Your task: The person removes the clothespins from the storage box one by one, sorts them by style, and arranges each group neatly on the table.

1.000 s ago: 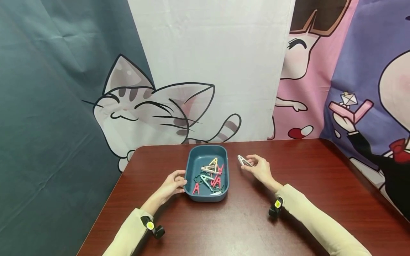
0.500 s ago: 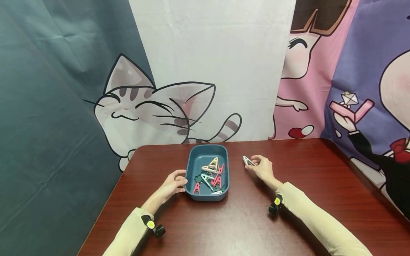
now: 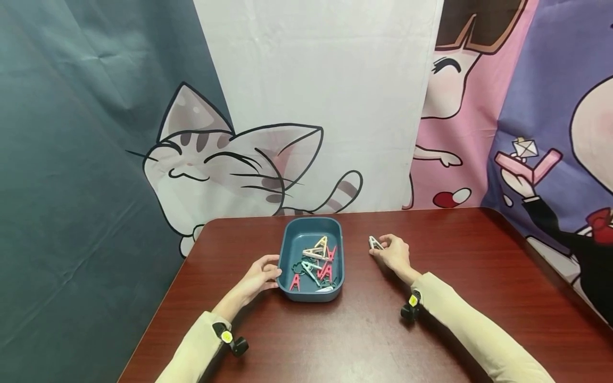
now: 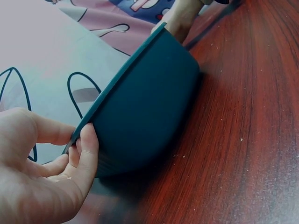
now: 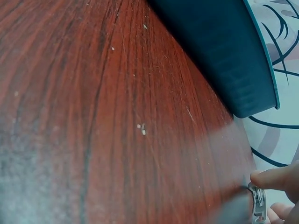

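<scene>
My left hand [image 3: 257, 276] grips the left rim of a blue plastic bin [image 3: 279, 250]; in the left wrist view, the fingers [image 4: 88, 144] pinch its edge from both sides. Inside the bin lie several clothespins: pink ones such as the pink clothespin [image 3: 295, 282], a pale green clothespin [image 3: 310, 271], and cream and yellow ones. My right hand [image 3: 394, 254], to the right of the bin, holds a white clothespin [image 3: 375, 243] between thumb and fingers. The right wrist view catches only part of this clothespin [image 5: 258, 203], at the lower right.
The bin stands on a reddish-brown wooden table [image 3: 335, 340] with a rounded far right corner. Behind it hangs a printed cloth backdrop [image 3: 316, 80] with cartoon figures. Small pale specks [image 5: 141, 129] lie on the tabletop.
My right hand has moved slightly right, away from the bin, with the white clothespin, which has turned a little. My left hand stays at the bin's rim.
</scene>
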`<action>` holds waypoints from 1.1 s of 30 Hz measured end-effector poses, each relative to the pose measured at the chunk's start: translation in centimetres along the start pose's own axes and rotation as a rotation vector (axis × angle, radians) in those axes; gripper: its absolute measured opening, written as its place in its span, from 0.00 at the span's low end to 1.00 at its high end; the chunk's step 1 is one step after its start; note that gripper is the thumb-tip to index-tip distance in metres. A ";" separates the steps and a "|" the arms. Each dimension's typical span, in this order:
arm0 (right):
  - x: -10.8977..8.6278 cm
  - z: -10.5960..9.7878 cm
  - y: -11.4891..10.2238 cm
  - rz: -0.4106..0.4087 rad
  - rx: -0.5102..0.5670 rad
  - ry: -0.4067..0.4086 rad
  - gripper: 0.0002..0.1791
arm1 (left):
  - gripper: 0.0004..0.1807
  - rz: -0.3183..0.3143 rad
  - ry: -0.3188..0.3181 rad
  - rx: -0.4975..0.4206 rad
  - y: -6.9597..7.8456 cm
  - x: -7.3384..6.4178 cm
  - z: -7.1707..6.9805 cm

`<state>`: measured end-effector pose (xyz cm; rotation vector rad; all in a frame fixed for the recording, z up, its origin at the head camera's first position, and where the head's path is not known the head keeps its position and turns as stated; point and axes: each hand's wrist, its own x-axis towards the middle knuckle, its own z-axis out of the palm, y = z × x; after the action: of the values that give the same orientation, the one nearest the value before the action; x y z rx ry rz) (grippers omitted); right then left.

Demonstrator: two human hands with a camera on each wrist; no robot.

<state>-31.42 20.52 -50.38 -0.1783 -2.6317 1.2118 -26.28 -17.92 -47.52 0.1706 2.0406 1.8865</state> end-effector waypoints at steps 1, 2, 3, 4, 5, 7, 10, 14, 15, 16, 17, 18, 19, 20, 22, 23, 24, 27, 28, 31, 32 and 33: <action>0.0 0.0 0.0 0.000 0.000 0.001 0.26 | 0.31 0.001 -0.001 0.000 0.0 0.0 0.0; 0.1 0.1 0.0 0.000 0.001 0.001 0.26 | 0.31 0.002 0.000 -0.002 -0.1 0.0 0.0; 0.1 0.1 0.0 0.000 0.002 0.002 0.26 | 0.31 0.003 0.001 -0.002 -0.1 0.0 -0.1; 0.1 0.1 0.0 -0.001 0.002 0.004 0.26 | 0.31 0.004 0.000 -0.003 -0.2 0.0 -0.1; 0.1 0.1 0.0 0.000 0.003 0.006 0.26 | 0.31 0.005 -0.001 -0.002 -0.2 0.1 -0.1; 0.1 0.1 -0.1 0.001 0.004 0.008 0.27 | 0.31 0.004 0.002 -0.005 -0.3 0.2 -0.1; 0.1 0.2 -0.1 0.007 0.006 0.005 0.28 | 0.30 0.000 0.003 -0.007 -0.4 0.2 0.0; 0.2 0.5 -0.2 0.009 0.024 -0.005 0.29 | 0.29 -0.004 0.012 -0.007 -0.4 0.3 0.0; 0.2 0.5 -0.2 0.007 0.029 -0.006 0.29 | 0.29 -0.005 0.016 -0.007 -0.4 0.3 0.0; 0.2 0.5 -0.2 0.002 0.033 -0.007 0.29 | 0.29 -0.007 0.020 -0.008 -0.4 0.3 0.0; 0.3 0.5 -0.1 -0.004 0.038 -0.007 0.29 | 0.28 -0.007 0.020 -0.007 -0.4 0.3 0.0; 0.3 0.6 -0.1 -0.010 0.044 -0.008 0.29 | 0.29 -0.002 0.016 -0.002 -0.4 0.3 -0.1; 0.3 0.5 0.0 -0.020 0.055 -0.009 0.29 | 0.29 -0.007 0.020 -0.008 -0.4 0.3 0.0; 0.4 0.5 0.0 -0.034 0.069 -0.012 0.29 | 0.29 -0.007 0.019 -0.011 -0.3 0.3 0.0; 0.5 0.4 0.1 -0.061 0.102 -0.021 0.30 | 0.29 -0.008 0.017 -0.014 -0.3 0.3 -0.1; 0.5 0.3 0.2 -0.075 0.124 -0.028 0.30 | 0.30 -0.006 0.014 -0.011 -0.3 0.2 -0.1; 0.6 0.2 0.1 -0.089 0.146 -0.034 0.31 | 0.30 -0.004 0.011 -0.009 -0.3 0.2 -0.1; 0.7 -0.2 0.0 -0.125 0.223 -0.068 0.32 | 0.31 -0.011 0.015 -0.009 -0.3 0.2 -0.1; 0.8 -0.3 0.0 -0.137 0.254 -0.084 0.32 | 0.31 -0.012 0.014 -0.006 -0.3 0.2 -0.1; 0.8 -0.6 -0.3 -0.155 0.351 -0.149 0.32 | 0.31 -0.025 0.016 -0.005 -0.2 0.3 -0.1; 0.8 -0.7 -0.4 -0.165 0.378 -0.174 0.33 | 0.30 -0.027 0.015 -0.001 -0.2 0.3 -0.1; 0.8 -0.8 -0.4 -0.177 0.402 -0.199 0.32 | 0.30 -0.028 0.012 0.005 -0.1 0.3 0.0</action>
<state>-32.01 20.98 -49.41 0.2527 -2.4254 1.7318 -26.51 -17.88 -47.70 0.1319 2.0446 1.8704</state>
